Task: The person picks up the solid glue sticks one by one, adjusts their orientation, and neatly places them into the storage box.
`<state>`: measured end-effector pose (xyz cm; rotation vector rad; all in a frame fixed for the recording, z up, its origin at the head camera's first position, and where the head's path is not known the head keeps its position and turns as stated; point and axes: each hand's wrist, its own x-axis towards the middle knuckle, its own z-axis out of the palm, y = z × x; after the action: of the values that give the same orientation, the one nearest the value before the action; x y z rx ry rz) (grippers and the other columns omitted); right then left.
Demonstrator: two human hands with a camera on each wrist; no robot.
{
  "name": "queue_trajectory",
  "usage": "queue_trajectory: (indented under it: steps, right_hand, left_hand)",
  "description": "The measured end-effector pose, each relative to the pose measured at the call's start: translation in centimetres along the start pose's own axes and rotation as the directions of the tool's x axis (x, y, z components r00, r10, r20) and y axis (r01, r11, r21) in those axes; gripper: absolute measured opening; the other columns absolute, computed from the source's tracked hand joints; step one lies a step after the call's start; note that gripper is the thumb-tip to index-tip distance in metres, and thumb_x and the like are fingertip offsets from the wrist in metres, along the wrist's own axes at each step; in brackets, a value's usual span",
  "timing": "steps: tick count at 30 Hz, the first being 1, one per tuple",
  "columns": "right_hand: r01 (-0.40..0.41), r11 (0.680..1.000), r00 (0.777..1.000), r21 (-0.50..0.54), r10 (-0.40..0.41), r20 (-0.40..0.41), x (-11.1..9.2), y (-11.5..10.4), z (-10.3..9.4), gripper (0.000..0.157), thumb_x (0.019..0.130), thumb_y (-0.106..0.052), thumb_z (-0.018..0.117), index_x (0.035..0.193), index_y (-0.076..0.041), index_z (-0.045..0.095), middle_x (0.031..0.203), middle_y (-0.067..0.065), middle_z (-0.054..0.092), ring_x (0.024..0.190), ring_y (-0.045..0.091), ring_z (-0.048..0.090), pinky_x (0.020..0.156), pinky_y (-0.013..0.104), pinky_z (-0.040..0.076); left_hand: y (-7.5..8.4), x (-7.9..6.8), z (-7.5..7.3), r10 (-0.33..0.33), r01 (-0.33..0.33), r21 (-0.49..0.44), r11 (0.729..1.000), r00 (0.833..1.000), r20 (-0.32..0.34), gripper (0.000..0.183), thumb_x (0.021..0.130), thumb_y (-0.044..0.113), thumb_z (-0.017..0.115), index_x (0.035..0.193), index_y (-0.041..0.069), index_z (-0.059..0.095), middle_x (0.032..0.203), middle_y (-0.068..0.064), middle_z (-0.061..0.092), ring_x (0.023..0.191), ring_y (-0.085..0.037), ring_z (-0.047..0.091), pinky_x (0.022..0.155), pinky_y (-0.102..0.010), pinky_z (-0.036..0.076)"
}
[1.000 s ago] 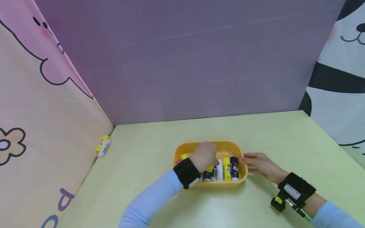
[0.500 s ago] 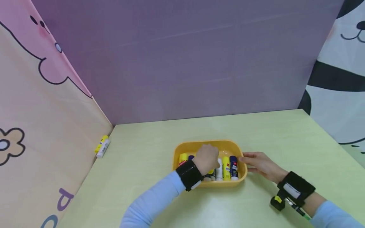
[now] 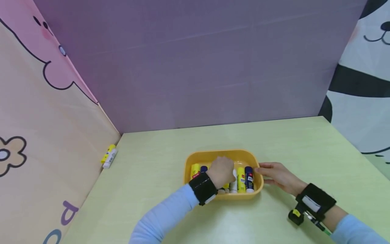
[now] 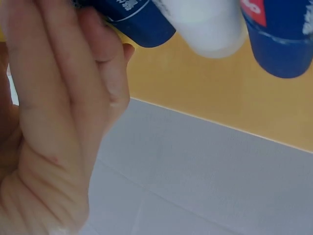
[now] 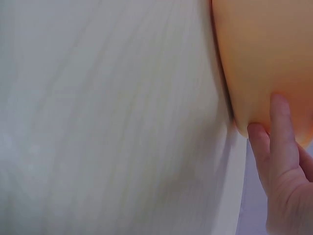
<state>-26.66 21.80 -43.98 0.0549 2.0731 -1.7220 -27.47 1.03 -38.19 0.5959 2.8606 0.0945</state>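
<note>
A yellow-orange tray (image 3: 201,155) on the table holds a row of glue sticks. My left hand (image 3: 221,171) reaches down into its middle, fingers curled round a yellow glue stick (image 3: 226,186) that they mostly cover. Right of it in the tray lie a white glue stick (image 3: 233,185), a yellow one (image 3: 241,180) and a navy one (image 3: 249,179). In the left wrist view a navy glue stick (image 4: 142,22) is close beside the fingers. My right hand (image 3: 281,178) holds the tray's right end, with one fingertip over the rim and other fingers along the outer wall.
Two more glue sticks, one yellow (image 3: 108,154) and one white (image 3: 110,158), lie at the table's left edge against the printed cloth. A purple wall (image 3: 213,67) rises behind the table (image 3: 152,169). A panda-print panel (image 3: 365,112) stands on the right.
My left hand has moved slightly right and lower in the tray with the yellow glue stick, uncovering sticks at the tray's left end. The right hand stays at the rim.
</note>
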Motion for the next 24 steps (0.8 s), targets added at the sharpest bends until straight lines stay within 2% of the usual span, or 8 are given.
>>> queue_trajectory:
  steps: [15,24]
  right_hand:
    - [0.001,1.0,1.0,-0.006,-0.001,-0.001,0.16,0.11,0.08,0.069,0.088,-0.035,0.058,0.135,0.009,0.033,0.135,0.027,0.041,0.111,0.028,0.055,0.087,0.039,0.05]
    - [-0.01,1.0,1.0,-0.014,0.01,-0.012,-0.08,-0.08,0.19,0.068,0.089,-0.033,0.057,0.136,0.008,0.031,0.137,0.028,0.038,0.114,0.031,0.053,0.087,0.039,0.049]
  left_hand:
    - [0.18,-0.13,0.11,-0.064,0.064,-0.01,0.998,0.997,0.036,0.031,0.078,0.041,0.07,0.089,0.012,0.069,0.073,0.002,0.056,0.063,-0.012,0.05,0.054,-0.02,0.041]
    - [0.16,-0.34,-0.09,-0.052,0.052,-0.008,0.999,0.997,0.052,0.031,0.08,0.043,0.066,0.081,0.012,0.068,0.07,0.001,0.055,0.06,-0.014,0.05,0.051,-0.021,0.038]
